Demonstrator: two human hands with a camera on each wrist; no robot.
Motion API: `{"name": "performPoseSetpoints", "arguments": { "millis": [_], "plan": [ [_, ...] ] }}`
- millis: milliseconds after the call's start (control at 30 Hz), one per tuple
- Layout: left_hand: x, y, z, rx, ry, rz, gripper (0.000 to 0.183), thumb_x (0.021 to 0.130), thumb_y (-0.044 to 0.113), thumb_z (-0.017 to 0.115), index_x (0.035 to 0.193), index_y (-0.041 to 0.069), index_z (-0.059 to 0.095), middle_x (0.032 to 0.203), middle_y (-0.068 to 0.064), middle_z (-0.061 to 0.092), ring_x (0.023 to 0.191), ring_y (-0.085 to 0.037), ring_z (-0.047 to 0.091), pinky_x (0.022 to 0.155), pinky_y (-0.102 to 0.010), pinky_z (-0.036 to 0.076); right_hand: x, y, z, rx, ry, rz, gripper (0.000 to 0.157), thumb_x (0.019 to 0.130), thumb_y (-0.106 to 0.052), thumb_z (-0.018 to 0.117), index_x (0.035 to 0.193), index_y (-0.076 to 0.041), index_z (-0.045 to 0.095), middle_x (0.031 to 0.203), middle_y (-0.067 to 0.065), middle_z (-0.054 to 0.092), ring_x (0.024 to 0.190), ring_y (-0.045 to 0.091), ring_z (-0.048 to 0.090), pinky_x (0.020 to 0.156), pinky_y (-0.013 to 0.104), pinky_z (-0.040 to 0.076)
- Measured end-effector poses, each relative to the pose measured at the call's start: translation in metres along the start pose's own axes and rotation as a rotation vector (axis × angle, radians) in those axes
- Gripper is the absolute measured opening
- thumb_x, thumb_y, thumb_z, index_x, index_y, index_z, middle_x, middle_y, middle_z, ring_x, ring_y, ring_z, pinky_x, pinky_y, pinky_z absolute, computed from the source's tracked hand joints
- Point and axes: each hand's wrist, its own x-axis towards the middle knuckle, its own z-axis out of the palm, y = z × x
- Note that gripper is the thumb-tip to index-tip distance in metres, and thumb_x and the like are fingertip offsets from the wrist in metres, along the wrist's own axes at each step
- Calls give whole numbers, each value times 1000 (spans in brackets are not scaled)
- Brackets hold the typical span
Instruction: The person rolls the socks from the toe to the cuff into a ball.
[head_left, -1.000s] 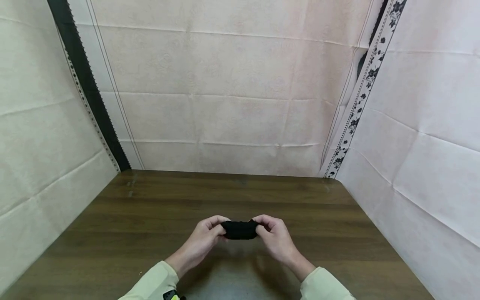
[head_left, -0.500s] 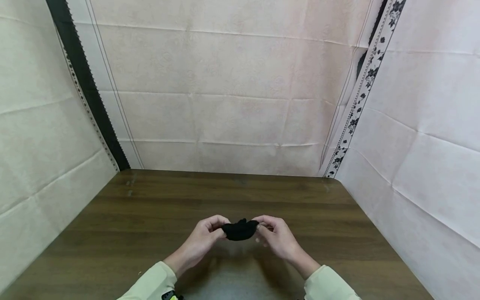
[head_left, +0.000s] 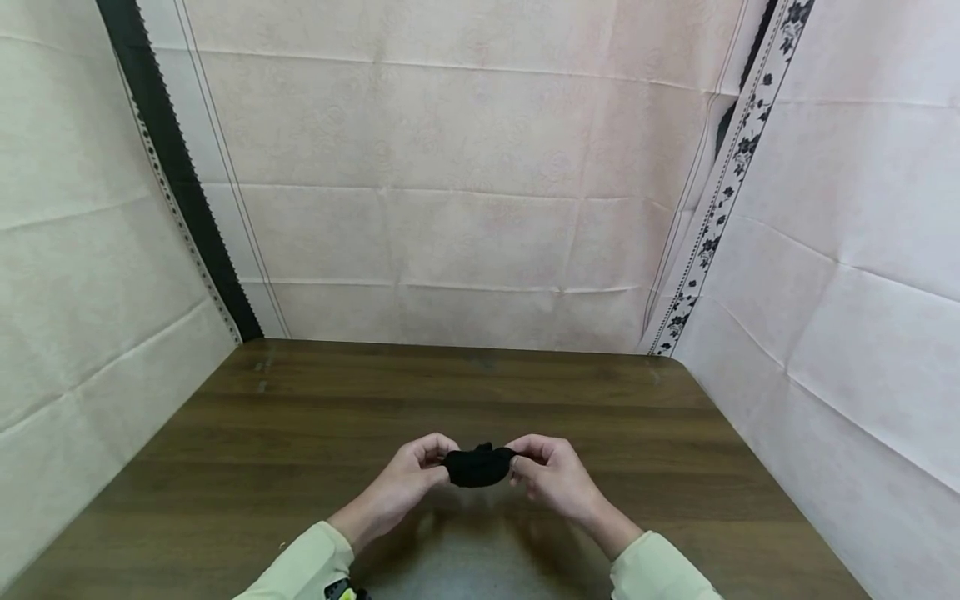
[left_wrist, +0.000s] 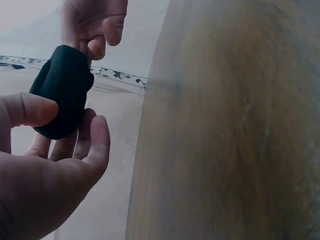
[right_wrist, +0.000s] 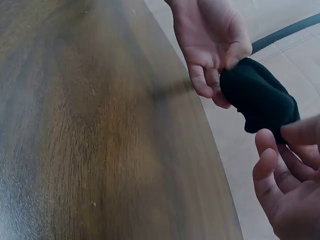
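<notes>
A small black bundle of soft, folded or rolled cloth (head_left: pixel 476 468) is held above the table between both hands. Its lower edge bulges down, and a small fold sticks up on top. My left hand (head_left: pixel 405 482) pinches its left end, the thumb (left_wrist: pixel 42 112) on the near face and fingers behind. The right hand (head_left: pixel 557 483) pinches the opposite end between thumb and fingers. In the right wrist view the cloth (right_wrist: pixel 260 97) looks smooth and creased along its length. Whether it is one piece or two I cannot tell.
Beneath the hands lies a brown wood-grain table (head_left: pixel 480 392). Pale cloth hangs behind it (head_left: pixel 465 208) and along both sides, with a floral border strip (head_left: pixel 716 212) at right and a dark strip (head_left: pixel 180 175) at left. A dark watch (head_left: pixel 341 589) is on the left wrist.
The bundle has gone from a straight, level roll to a sagging shape with a fold poking up on top. The right fingers have shifted at its end; both hands stay nearly in place.
</notes>
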Motion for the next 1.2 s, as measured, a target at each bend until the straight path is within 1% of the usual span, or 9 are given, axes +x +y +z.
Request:
{"name": "performPoseSetpoints", "arguments": {
  "millis": [67, 167, 233, 300, 500, 767, 1000, 1100, 1200],
  "plan": [
    [0, 1, 0, -50, -23, -23, 23, 89, -3, 55, 112, -4, 59, 113, -14, 58, 104, -26, 58, 91, -44, 50, 0, 0, 0, 9, -9, 10, 11, 96, -1, 62, 103, 2, 69, 82, 20, 68, 65, 22, 60, 51, 25, 45],
    [1, 3, 1, -121, -44, -51, 25, 97, 9, 55, 119, -3, 58, 124, -18, 55, 110, -28, 59, 95, -48, 50, 1, 0, 0, 17, 10, 15, 11, 95, -1, 61, 101, 2, 70, 79, 16, 67, 63, 21, 58, 51, 25, 45],
    [1, 3, 3, -141, -46, -56, 29, 102, 17, 58, 121, -4, 59, 125, -18, 56, 110, -28, 60, 94, -48, 51, 1, 0, 0, 24, 23, 13, 12, 94, 0, 61, 101, 3, 70, 77, 15, 67, 61, 20, 58, 51, 25, 45],
    [1, 3, 4, -131, -49, -49, 34, 101, 22, 63, 122, -4, 61, 120, -15, 60, 106, -26, 63, 92, -47, 52, 1, 0, -1, 30, 26, 1, 12, 94, 0, 62, 102, 4, 70, 77, 14, 67, 61, 20, 58, 51, 24, 45],
    [1, -1, 5, -88, -89, -29, 34, 98, 15, 67, 125, -6, 64, 115, -12, 67, 100, -22, 67, 84, -34, 55, 1, 3, -1, 69, -38, 11, 15, 97, -4, 61, 106, 5, 69, 79, 10, 66, 62, 15, 54, 52, 23, 44],
    [1, -2, 7, -30, -82, -20, 27, 99, 15, 65, 115, -6, 67, 107, -10, 68, 94, -21, 65, 83, -32, 52, 2, 7, -7, 157, -237, 17, 20, 102, -6, 55, 110, 11, 61, 84, 8, 61, 72, 15, 54, 63, 24, 44],
    [1, -1, 6, -58, -155, -11, 28, 99, 14, 64, 115, -9, 64, 106, -8, 68, 97, -21, 62, 86, -33, 49, 2, 3, -6, 235, -301, 88, 15, 99, -7, 45, 96, -4, 60, 81, 2, 49, 71, 17, 45, 68, 31, 41],
    [0, -1, 6, -69, -192, 1, 28, 99, 15, 65, 114, -8, 63, 104, -6, 68, 98, -20, 61, 88, -33, 48, 2, 2, -3, 267, -313, 92, 18, 98, -6, 44, 92, -8, 60, 82, 1, 52, 74, 15, 50, 72, 32, 44],
    [0, 0, 5, -74, -219, 8, 22, 99, 15, 65, 111, -3, 65, 103, -5, 67, 98, -20, 60, 90, -35, 47, 2, 0, 0, 291, -318, 92, 17, 98, -6, 45, 90, -9, 60, 86, -1, 56, 77, 13, 53, 75, 31, 47]
  ]
}}
